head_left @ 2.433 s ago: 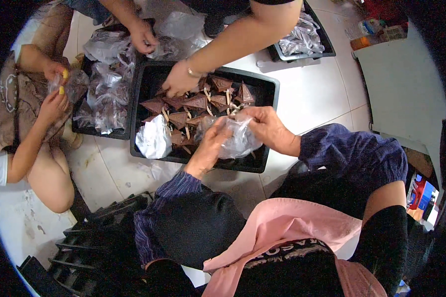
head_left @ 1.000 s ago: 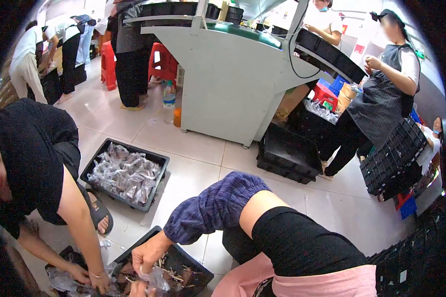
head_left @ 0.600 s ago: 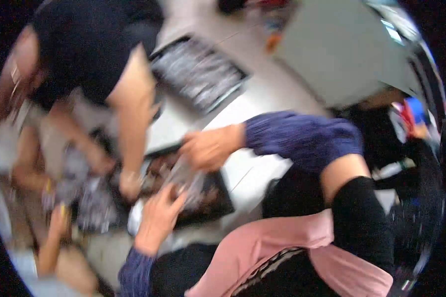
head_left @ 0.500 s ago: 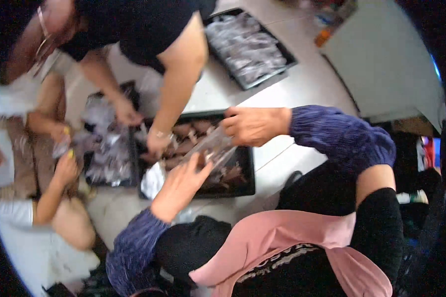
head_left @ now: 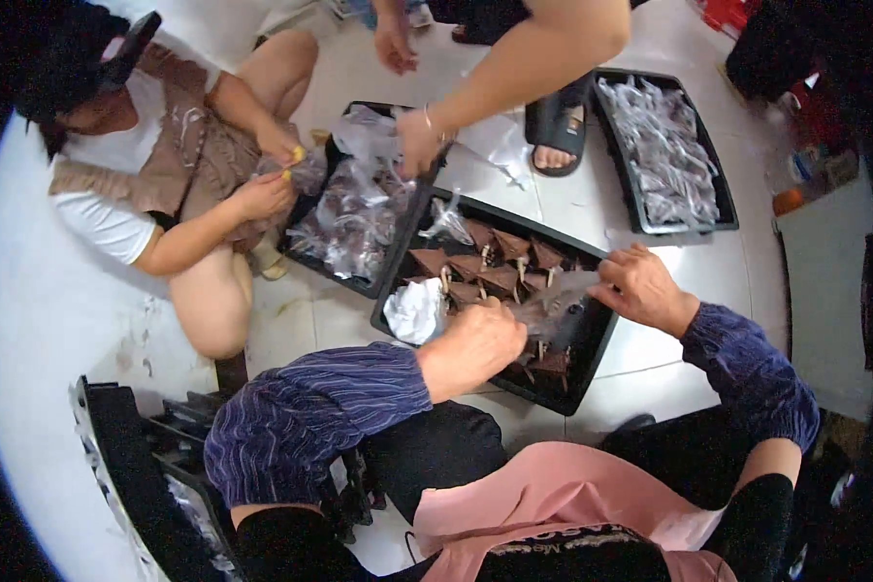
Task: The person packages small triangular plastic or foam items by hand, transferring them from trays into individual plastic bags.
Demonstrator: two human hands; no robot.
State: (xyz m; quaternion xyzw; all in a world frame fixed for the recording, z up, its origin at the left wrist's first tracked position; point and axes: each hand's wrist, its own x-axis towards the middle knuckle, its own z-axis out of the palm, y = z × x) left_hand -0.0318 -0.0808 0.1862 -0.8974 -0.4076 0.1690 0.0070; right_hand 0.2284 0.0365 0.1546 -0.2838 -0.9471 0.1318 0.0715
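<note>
A clear plastic bag (head_left: 558, 299) stretches between my two hands over a black tray (head_left: 584, 364). My left hand (head_left: 480, 341) has its fingers closed on the bag's left end. On the other end, my right hand (head_left: 642, 289) pinches the plastic with thumb and fingertips. Whether anything lies inside the bag I cannot tell. Several dark brown, pyramid-shaped pieces with pale stubs (head_left: 500, 279) sit in rows in the tray beneath, some hidden by my left hand and the bag. A crumpled white wad (head_left: 414, 310) fills the tray's near left corner, and a loose clear bag (head_left: 446, 218) lies at its far left.
Left of the tray, a second black tray (head_left: 354, 209) holds bagged pieces, with a standing person's hand (head_left: 419, 141) over it. A seated person (head_left: 189, 175) handles a small bag with yellow-tipped fingers. Another tray of bags (head_left: 658, 155) lies far right. Black crates (head_left: 136, 456) stand near left.
The whole view has swung, putting the trays farther right. My hands have kept hold of the bag. The standing person's hand has left my tray and is now over the left one.
</note>
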